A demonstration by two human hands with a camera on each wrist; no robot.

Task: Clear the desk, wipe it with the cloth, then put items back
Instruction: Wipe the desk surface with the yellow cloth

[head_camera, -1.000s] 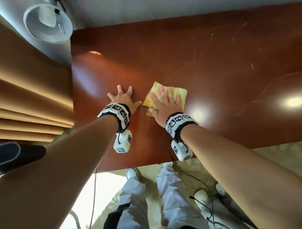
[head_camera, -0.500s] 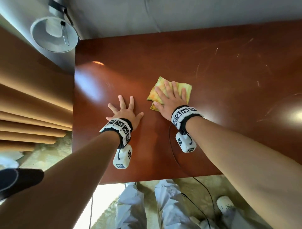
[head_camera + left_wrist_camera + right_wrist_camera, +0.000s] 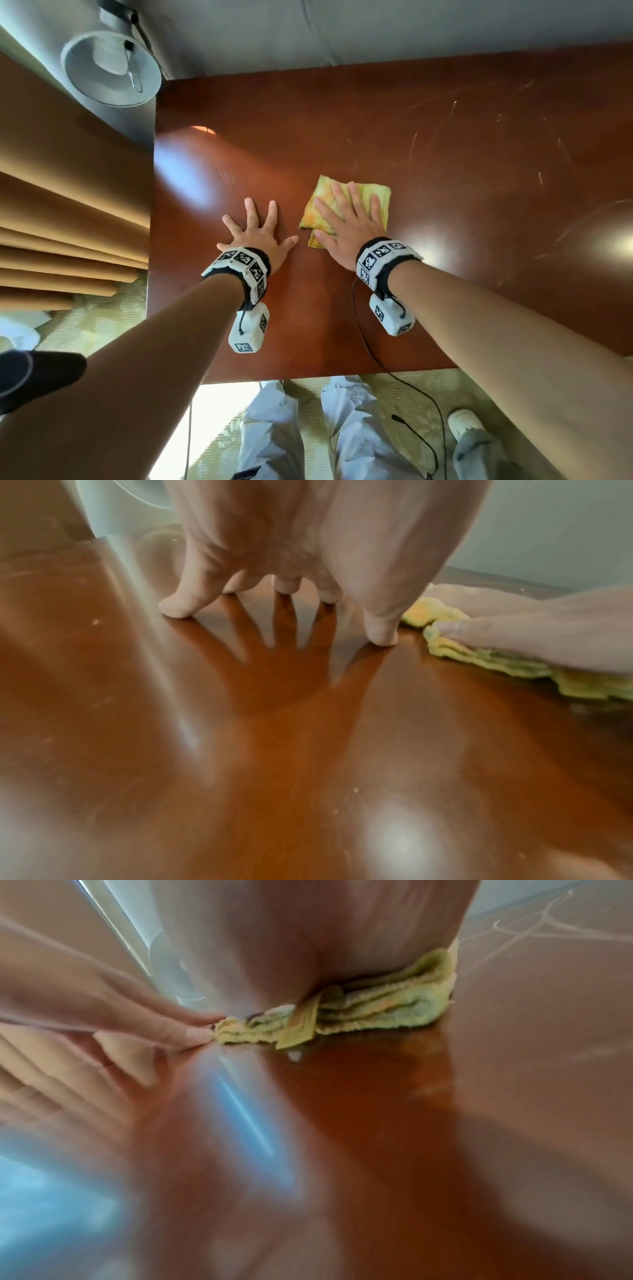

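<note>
Your right hand [image 3: 346, 226] flat, fingers straight on folded yellow cloth [image 3: 373, 198] | left hand [image 3: 257, 236] splayed beside it, bracing desk [image 3: 479, 205] | risk: folds bunch under your palm, streaks stay

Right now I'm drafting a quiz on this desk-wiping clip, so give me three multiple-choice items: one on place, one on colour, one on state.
1. Where is the cloth?
A. under the right hand
B. under the left hand
C. on the floor

2. What colour is the cloth?
A. blue
B. yellow-green
C. white

3. How does the left hand lie?
A. clenched in a fist
B. gripping the cloth
C. spread, fingers on the desk

Answers: 1 A, the right palm lies on it; 2 B, both wrist views show that colour; 3 C, fingers splayed on bare wood.
</note>
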